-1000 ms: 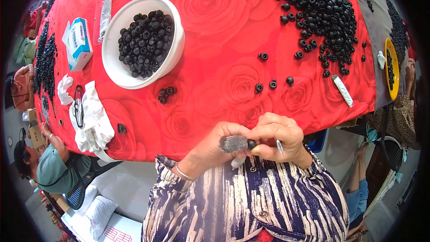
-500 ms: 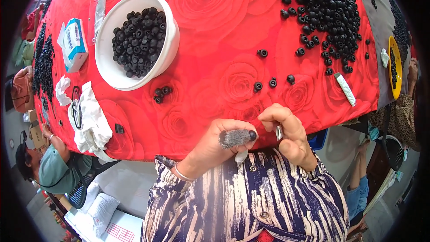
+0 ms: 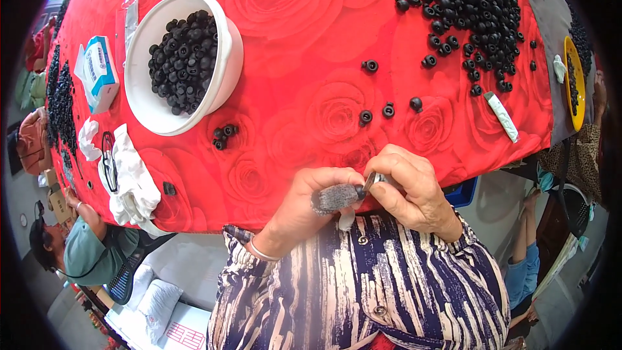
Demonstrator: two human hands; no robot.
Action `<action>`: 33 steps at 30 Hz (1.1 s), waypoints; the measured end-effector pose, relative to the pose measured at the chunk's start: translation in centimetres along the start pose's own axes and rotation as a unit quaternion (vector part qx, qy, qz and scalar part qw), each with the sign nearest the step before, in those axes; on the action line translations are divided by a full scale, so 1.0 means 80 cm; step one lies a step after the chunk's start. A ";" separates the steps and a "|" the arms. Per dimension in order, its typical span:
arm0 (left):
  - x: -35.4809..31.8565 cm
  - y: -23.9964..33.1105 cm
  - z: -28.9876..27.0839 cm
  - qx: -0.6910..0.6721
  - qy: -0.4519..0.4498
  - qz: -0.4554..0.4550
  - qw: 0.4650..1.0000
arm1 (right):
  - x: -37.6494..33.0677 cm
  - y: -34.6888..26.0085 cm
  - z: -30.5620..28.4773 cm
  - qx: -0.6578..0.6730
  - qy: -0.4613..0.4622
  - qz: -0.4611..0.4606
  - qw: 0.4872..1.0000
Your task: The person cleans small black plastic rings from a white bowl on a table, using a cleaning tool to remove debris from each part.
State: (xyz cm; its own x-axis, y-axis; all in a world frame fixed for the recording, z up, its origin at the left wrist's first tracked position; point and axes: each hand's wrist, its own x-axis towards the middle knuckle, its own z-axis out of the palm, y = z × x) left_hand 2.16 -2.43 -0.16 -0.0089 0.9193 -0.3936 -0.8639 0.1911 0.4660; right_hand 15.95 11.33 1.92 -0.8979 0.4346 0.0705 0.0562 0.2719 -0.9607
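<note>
Above the table's near edge, my left hand is closed on a small round black rubber-looking piece. A grey fuzzy sleeve covers one of its digits, and a white wrap shows just below. My right hand pinches a small, thin metal blade between thumb and fingers. The blade's tip is at the black piece, seeming to touch it. Several loose black pieces lie on the red cloth beyond my hands.
A white bowl full of black pieces stands at the left. At the far right is a large black heap. A white strip, a tissue box, white cloth and glasses lie around. Other people sit at both sides.
My right hand has moved left, bringing the blade from apart to the black piece in my left hand. Its fingers have closed more tightly. The whole view has shifted slightly.
</note>
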 end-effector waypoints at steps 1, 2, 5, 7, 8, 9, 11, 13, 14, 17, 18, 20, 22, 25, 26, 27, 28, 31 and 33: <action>-0.001 0.000 0.000 0.003 0.005 0.000 1.000 | 0.001 0.000 0.000 0.000 -0.004 0.001 1.000; -0.001 0.000 0.000 0.006 0.009 -0.001 1.000 | 0.001 -0.001 -0.001 0.000 -0.008 0.002 1.000; 0.000 -0.002 -0.001 0.004 0.016 0.001 1.000 | 0.000 0.001 0.000 0.000 -0.009 0.004 1.000; -0.001 -0.002 -0.001 -0.001 0.021 -0.006 1.000 | 0.000 0.001 0.000 -0.003 -0.008 0.003 1.000; -0.001 -0.001 0.000 -0.004 0.026 -0.011 1.000 | 0.000 0.001 0.000 -0.005 -0.007 0.002 1.000; -0.002 0.000 0.001 -0.004 0.027 -0.012 1.000 | 0.000 0.001 -0.001 -0.005 -0.007 0.003 1.000; -0.002 0.002 0.000 -0.009 0.015 -0.023 1.000 | -0.001 0.003 0.000 -0.010 -0.005 0.000 1.000; -0.002 0.001 0.001 -0.010 0.019 -0.024 1.000 | 0.000 0.003 0.000 -0.013 -0.004 -0.007 1.000; -0.003 0.001 0.001 -0.010 0.022 -0.024 0.999 | 0.000 0.004 0.000 -0.015 -0.003 -0.014 1.000; -0.003 -0.001 0.001 -0.010 0.031 -0.024 0.999 | 0.000 0.006 0.000 -0.017 -0.006 -0.019 1.000; -0.002 -0.001 0.001 -0.012 0.031 -0.025 0.999 | 0.000 0.007 -0.001 -0.017 -0.006 -0.018 1.000; -0.002 0.001 0.003 -0.020 0.026 -0.024 0.999 | 0.002 0.006 -0.003 -0.020 -0.018 -0.026 0.999; -0.001 0.001 0.003 -0.018 0.028 -0.023 0.999 | 0.004 0.005 -0.005 -0.019 -0.023 -0.029 0.999; -0.001 0.001 0.003 -0.021 0.032 -0.028 0.999 | 0.004 0.007 -0.005 -0.020 -0.027 -0.030 0.999; -0.002 0.002 0.004 -0.024 0.036 -0.032 0.999 | 0.004 0.007 -0.005 -0.021 -0.026 -0.029 0.999; -0.002 0.002 0.004 -0.024 0.036 -0.033 0.999 | 0.004 0.007 -0.004 -0.021 -0.025 -0.028 0.999; -0.003 0.003 0.004 -0.031 0.036 -0.039 0.998 | 0.004 0.007 -0.004 -0.023 -0.023 -0.027 0.999; -0.003 0.002 0.003 -0.033 0.040 -0.038 0.998 | 0.003 0.008 -0.001 -0.024 -0.007 -0.022 0.999; -0.003 0.001 0.003 -0.029 0.044 -0.031 0.998 | 0.003 0.008 0.000 -0.022 0.005 -0.019 1.000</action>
State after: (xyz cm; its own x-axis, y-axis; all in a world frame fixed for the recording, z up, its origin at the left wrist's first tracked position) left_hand 2.19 -2.52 0.17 0.0038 0.8718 -0.4898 -0.8923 0.2241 0.3920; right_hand 15.79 11.60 1.33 -0.8953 0.4319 0.1091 0.0419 0.3254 -0.9446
